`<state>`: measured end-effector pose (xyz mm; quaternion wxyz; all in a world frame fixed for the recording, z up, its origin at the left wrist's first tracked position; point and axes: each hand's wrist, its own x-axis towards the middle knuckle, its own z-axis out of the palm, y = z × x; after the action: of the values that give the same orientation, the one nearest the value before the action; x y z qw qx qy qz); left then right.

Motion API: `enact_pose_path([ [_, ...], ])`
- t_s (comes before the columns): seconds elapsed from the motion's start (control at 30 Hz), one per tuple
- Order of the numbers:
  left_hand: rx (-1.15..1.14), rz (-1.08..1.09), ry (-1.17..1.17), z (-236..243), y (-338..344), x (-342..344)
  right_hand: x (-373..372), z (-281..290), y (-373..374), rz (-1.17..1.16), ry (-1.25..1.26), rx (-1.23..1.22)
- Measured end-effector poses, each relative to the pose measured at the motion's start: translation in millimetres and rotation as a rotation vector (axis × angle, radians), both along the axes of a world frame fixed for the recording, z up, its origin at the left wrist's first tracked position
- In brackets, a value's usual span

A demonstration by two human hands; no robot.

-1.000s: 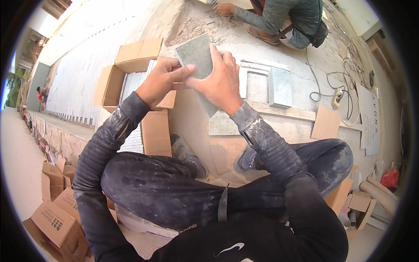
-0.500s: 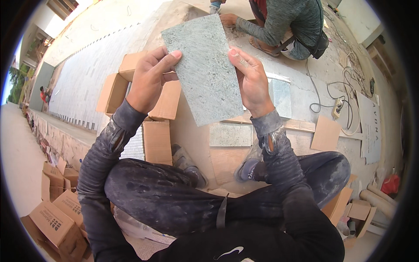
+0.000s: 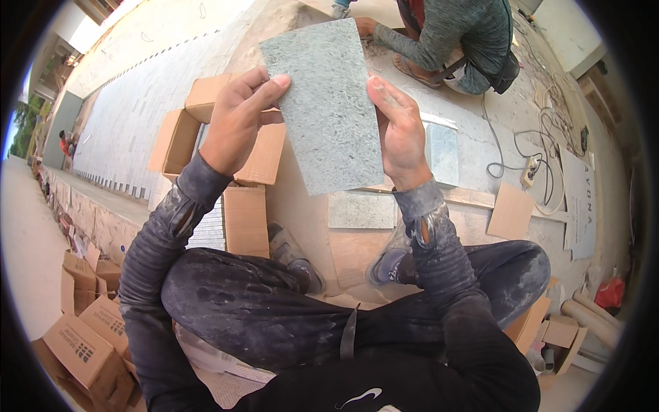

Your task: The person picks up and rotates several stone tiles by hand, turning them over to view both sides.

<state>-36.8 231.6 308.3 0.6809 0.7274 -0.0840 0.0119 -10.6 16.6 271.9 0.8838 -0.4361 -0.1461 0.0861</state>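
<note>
A grey-green speckled stone tile [image 3: 327, 110] is held up between my two hands, its broad face toward me and slightly tilted. My left hand [image 3: 240, 117] grips its left edge, thumb on the face and fingers behind. On the opposite edge my right hand [image 3: 399, 130] is closed, with its dusty thumb along the side and the other fingers mostly hidden. Below it, a similar tile [image 3: 362, 210] lies on a wooden board [image 3: 357, 250] between my feet. Another greenish tile [image 3: 442, 152] rests on the ground beyond my right hand.
An open cardboard box [image 3: 180, 141] stands beyond my left forearm, near stacked tiles [image 3: 209, 230]. More boxes [image 3: 86, 347] sit at lower left. A co-worker [image 3: 456, 41] crouches ahead at right. Cables [image 3: 542, 147] and a power socket [image 3: 530, 170] lie on the right.
The tile has shifted slightly to the right and up, turned a little more upright, with both hands still on it. The co-worker's arm has moved slightly.
</note>
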Motion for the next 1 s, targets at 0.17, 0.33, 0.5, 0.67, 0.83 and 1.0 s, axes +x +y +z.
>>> enact_pose_path([
  [0.17, 0.009, 0.040, 0.018, 2.8, -6.1, -3.6, 0.4, -4.4, -0.2, -0.012, 0.007, -0.024],
  [0.33, 0.085, 0.043, -0.009, 0.1, -2.1, -3.1, 1.5, -7.4, 1.3, -0.035, -0.035, -0.078],
  [0.5, 0.069, 0.055, -0.032, 5.4, -6.3, -6.4, -0.2, -4.0, 3.5, -0.039, -0.070, -0.089],
  [0.67, 0.065, 0.074, -0.013, 7.0, -8.0, -5.3, -0.7, -3.8, 0.2, -0.050, -0.089, -0.172],
  [0.83, 0.026, 0.133, 0.040, -8.0, 3.1, -1.9, -1.6, -7.1, 9.9, -0.014, -0.210, -0.359],
  [1.0, 0.059, 0.143, 0.065, -12.0, 8.2, 0.2, -7.6, -5.3, 11.2, 0.029, -0.261, -0.397],
])
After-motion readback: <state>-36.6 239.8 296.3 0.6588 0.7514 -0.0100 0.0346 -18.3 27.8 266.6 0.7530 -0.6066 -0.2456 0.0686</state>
